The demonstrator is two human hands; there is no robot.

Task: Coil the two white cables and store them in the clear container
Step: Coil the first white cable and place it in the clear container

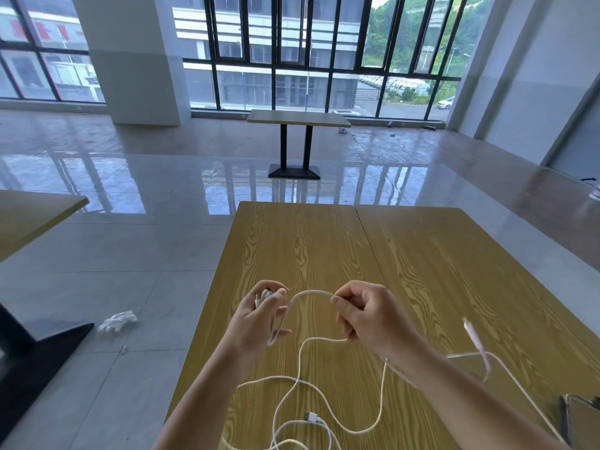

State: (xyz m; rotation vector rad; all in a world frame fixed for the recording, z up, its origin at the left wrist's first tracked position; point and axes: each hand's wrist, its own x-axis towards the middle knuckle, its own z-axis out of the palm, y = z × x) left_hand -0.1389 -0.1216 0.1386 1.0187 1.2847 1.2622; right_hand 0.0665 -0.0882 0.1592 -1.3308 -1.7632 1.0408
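i am holding the started coil of one white cable [310, 295] in my left hand [259, 315], fingers curling round the loops so they are not springing apart; my right hand [363, 315] is pinching the same cable just beside it, feeding the next arc across while both are hovering above the bench [438, 271]; the slack is trailing down onto the wood, free to slide; the second white cable [477, 342] is lying loose at my right, waiting its turn; a clear container [581, 414] may be sitting at the right edge, though i cannot tell for sure.
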